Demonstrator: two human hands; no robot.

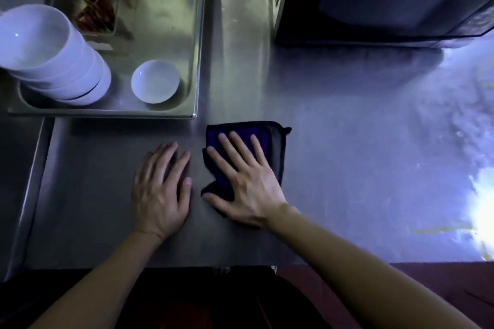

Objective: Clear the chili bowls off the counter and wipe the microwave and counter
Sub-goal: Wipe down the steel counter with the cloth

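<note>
A folded dark blue cloth lies on the steel counter. My right hand presses flat on it with fingers spread. My left hand rests flat on the bare counter just left of the cloth. A steel tray at the back left holds a leaning stack of white bowls, a single small white bowl and a clear container of red chilies. The dark microwave stands at the back right.
The counter's front edge runs just below my wrists. Bright glare covers the counter's right side. A lower steel surface sits to the left of the counter.
</note>
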